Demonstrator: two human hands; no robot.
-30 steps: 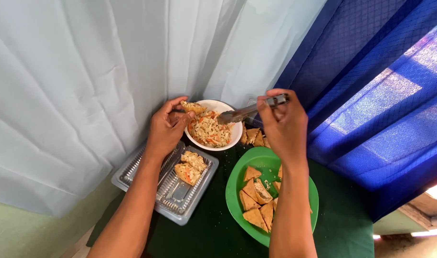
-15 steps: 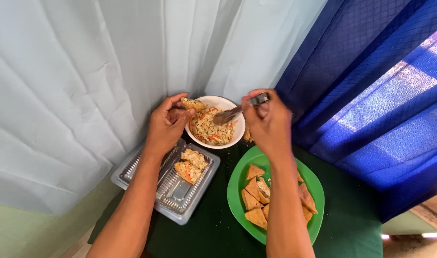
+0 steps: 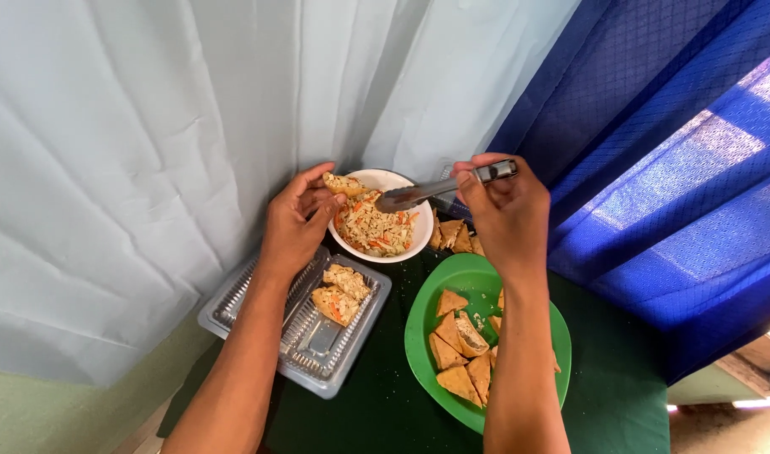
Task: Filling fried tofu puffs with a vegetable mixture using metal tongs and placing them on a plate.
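Observation:
My left hand (image 3: 294, 224) holds a fried tofu pocket (image 3: 344, 183) over the left rim of a white bowl (image 3: 399, 251) full of shredded vegetable filling (image 3: 376, 229). My right hand (image 3: 504, 212) grips a metal spoon (image 3: 427, 194) whose scoop hovers above the filling, close to the pocket. Two filled pockets (image 3: 338, 293) lie in a clear plastic tray (image 3: 313, 357) below my left hand.
A green plate (image 3: 422, 318) with several plain tofu triangles (image 3: 457, 355) sits under my right forearm. More triangles (image 3: 455, 237) lie beside the bowl. The dark green table (image 3: 376, 420) is backed by a pale curtain (image 3: 149, 126) and a blue curtain (image 3: 654, 126).
The spoon has lifted out of the filling and moved left toward the pocket. My right hand has shifted slightly right; my left hand has kept the pocket at the bowl's rim.

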